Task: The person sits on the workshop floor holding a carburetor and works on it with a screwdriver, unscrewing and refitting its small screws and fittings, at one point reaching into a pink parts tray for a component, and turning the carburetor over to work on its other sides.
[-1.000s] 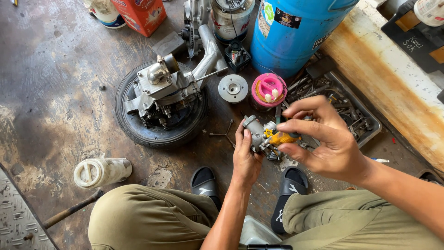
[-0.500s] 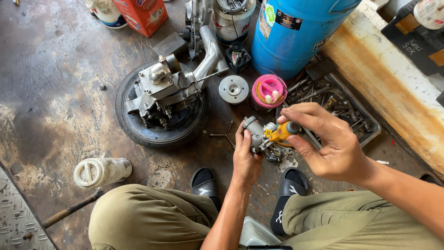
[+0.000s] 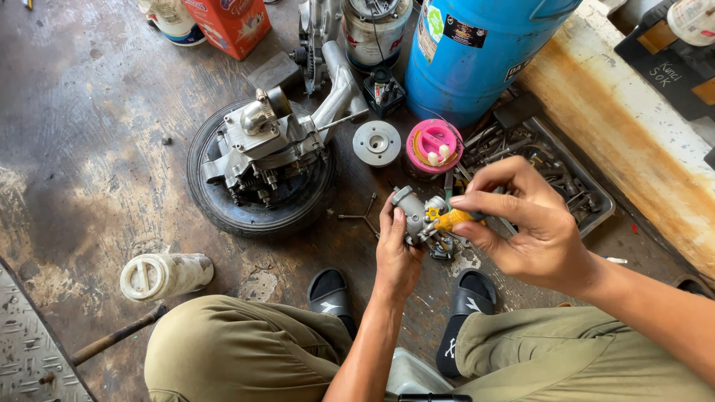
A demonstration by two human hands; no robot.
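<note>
Just in front of the black tyre (image 3: 223, 212), toward your knees, your left hand (image 3: 396, 249) wraps around a small grey metal carburettor (image 3: 418, 217), fingers curled shut on its body so it sits raised off the floor. Your right hand (image 3: 532, 227) meets it from the side away from the tyre: thumb and fingers are pressed together on a yellow-handled screwdriver (image 3: 453, 218), whose handle lies nearly level and whose tip end points into the carburettor. The tip itself is hidden among the fittings, so you cannot tell exactly what it touches.

On the tyre lies a grey engine block (image 3: 268, 145), with a cast pipe running up from it toward the top of the view. Just beside the tyre, on the carburettor's far side, a round metal disc (image 3: 376, 143) lies flat on the stained concrete floor (image 3: 89, 134), and touching distance past that stands a pink tub (image 3: 434, 146) holding small pale parts. Behind the tub rises a blue barrel (image 3: 477, 52). A shallow tray of tools (image 3: 588, 212) lies beyond your right hand, well away from the tyre. Nearer you than the tyre, a white plastic bottle (image 3: 165, 275) lies on its side. Your black sandals (image 3: 331, 298) are planted directly below the carburettor.
</note>
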